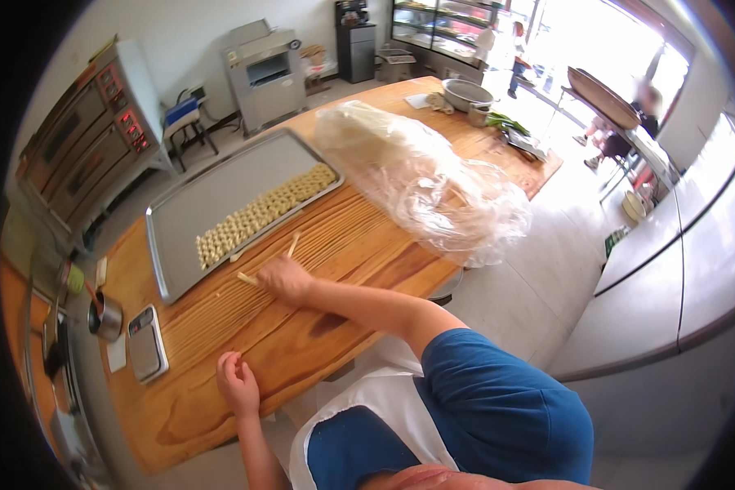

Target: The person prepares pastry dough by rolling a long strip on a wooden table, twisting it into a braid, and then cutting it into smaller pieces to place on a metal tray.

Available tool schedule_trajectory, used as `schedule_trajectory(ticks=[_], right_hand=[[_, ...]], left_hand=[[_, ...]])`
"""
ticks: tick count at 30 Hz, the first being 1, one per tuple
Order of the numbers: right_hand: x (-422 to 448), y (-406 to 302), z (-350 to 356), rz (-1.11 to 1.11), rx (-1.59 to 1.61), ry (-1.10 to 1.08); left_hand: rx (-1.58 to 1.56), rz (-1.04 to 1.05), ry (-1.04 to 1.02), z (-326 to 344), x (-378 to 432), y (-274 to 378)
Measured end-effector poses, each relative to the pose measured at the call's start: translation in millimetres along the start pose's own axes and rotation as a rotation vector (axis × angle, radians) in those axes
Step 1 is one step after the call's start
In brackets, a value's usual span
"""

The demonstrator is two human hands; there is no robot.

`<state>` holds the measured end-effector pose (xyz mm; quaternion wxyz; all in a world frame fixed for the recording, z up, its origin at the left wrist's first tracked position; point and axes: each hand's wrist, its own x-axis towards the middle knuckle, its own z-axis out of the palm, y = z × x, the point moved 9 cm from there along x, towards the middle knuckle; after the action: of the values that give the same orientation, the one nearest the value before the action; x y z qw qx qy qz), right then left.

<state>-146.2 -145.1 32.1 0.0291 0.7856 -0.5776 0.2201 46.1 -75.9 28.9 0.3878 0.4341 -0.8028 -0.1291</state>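
Observation:
My right hand [285, 280] is curled over a thin strip of pale dough [294, 244] on the wooden tabletop. The strip's ends stick out on two sides of the hand; its middle is hidden underneath. Near the table's front edge, my left hand [239, 383] has loosely bent fingers and nothing visible in it. Beyond my right hand lies a large metal baking tray [220, 190]. Small twisted dough pieces [266, 211] fill a band along its near side in tight rows. A short dough piece [237, 255] lies by the tray's near rim.
A crumpled clear plastic sheet [429, 184] covers something pale on the right. At left are a digital scale [148, 343] and a metal pot [105, 318]. A metal basin [467, 95] stands at the far end. A deck oven [92, 135] is beyond; a person [646, 110] sits near the doorway.

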Motion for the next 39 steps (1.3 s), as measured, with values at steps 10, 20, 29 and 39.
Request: schedule_trajectory(ticks=[10,20,29,39], right_hand=[[-126,-42,-40,0.071,0.737,0.061],[-131,-63,-64,-0.211,0.856,0.147],[-155,29,-87,0.086,0.675,0.025],[-86,-18,-54,0.073,0.498,0.044]], left_hand=[[-0.189,0.321,-0.205,39,7,108],[-0.881,-0.078,-0.421,17,35,137],[-0.058,0.176,-0.321,-3,25,87],[-0.109,0.053,-0.527,109,50,95]])
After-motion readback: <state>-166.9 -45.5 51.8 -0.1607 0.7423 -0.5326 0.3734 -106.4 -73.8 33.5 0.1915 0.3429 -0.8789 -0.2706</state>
